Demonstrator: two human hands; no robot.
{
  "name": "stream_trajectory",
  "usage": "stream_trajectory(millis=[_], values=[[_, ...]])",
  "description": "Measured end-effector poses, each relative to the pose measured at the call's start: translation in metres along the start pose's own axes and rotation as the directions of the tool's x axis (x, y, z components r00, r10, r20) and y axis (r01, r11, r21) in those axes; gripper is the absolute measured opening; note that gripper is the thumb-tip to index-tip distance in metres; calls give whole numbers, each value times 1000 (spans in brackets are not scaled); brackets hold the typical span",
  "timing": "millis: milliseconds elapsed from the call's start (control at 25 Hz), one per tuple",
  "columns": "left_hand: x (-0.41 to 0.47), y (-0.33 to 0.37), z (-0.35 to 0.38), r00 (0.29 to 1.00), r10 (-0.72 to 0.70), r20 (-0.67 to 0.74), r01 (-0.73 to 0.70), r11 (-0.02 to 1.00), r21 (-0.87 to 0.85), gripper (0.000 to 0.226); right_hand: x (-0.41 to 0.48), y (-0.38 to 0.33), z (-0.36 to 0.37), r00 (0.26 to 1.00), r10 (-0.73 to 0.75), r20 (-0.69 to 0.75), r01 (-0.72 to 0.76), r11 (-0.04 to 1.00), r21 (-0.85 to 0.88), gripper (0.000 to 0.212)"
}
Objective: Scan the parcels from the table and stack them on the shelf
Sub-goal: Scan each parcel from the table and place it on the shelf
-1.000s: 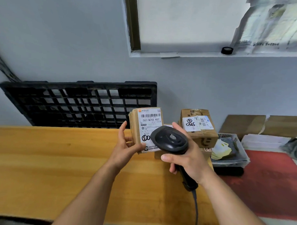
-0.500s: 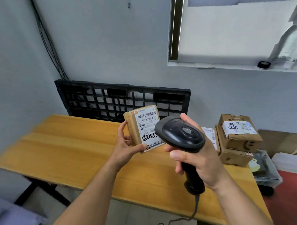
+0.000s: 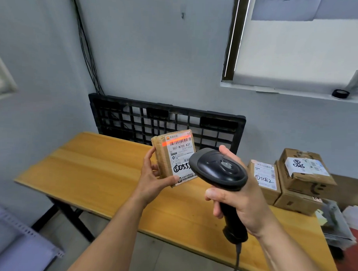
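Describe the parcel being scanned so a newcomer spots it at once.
Find the wooden table in front of the black pallet. Above its middle, the left hand holds a small brown parcel facing the scanner. Unlike the boxes resting at the table's right end, it is off the table and has a red scan line across its barcode.

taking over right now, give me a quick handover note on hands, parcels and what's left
Left hand holds a small parcel upright, label toward the scanner.
Right hand grips the scanner; its red line crosses the top barcode.
Three more parcels on the table at its right end: one box beside a stack of two.
Done: this scan under way. Left: shelve it, then scan and stack the other three.
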State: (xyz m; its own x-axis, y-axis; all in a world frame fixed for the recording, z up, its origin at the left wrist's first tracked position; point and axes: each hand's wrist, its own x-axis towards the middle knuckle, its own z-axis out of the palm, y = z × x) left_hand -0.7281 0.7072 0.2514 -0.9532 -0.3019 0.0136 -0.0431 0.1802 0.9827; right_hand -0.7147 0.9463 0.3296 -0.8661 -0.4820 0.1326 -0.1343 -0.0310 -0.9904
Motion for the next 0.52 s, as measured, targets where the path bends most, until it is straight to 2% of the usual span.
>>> stream_trajectory(millis=[240, 520], values=[[-25, 8, 6, 998, 0, -59, 0, 1000, -10, 108, -14, -4, -12, 999, 19, 30, -20, 999, 31, 110], [-71, 21, 4, 981, 2, -193, 3, 1000, 25, 106, -28, -7, -16, 991, -43, 125, 40, 999, 27, 108]])
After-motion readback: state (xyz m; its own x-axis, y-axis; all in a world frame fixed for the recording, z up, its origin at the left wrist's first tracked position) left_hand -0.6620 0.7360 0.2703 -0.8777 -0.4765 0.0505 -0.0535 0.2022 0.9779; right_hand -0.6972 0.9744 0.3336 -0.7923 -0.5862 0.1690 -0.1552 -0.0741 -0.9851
